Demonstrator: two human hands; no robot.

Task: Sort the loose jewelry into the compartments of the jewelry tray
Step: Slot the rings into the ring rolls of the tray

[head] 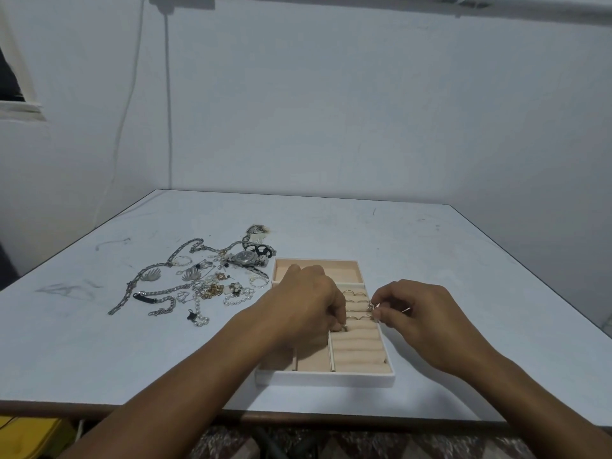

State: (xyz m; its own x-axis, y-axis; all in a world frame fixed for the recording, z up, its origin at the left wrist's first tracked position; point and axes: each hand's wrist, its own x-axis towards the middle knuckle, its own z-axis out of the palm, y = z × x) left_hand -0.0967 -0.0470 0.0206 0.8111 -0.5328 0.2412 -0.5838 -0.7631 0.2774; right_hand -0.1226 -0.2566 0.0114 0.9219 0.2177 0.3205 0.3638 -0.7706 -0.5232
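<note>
A peach-lined jewelry tray with a white rim lies near the table's front edge. Its right side holds padded ring rolls, with several rings seated in the far rows. My left hand hovers over the tray's middle, fingers curled, pinching a small ring at the rolls' left edge. My right hand pinches a sparkly ring over the rolls' right edge. A loose jewelry pile of chains, pearls, earrings and a watch lies left of the tray.
The white table stands against a pale wall, its brown front edge near me. A long empty compartment spans the tray's far end. Narrow slots run along the tray's near left. Something yellow sits below the table at left.
</note>
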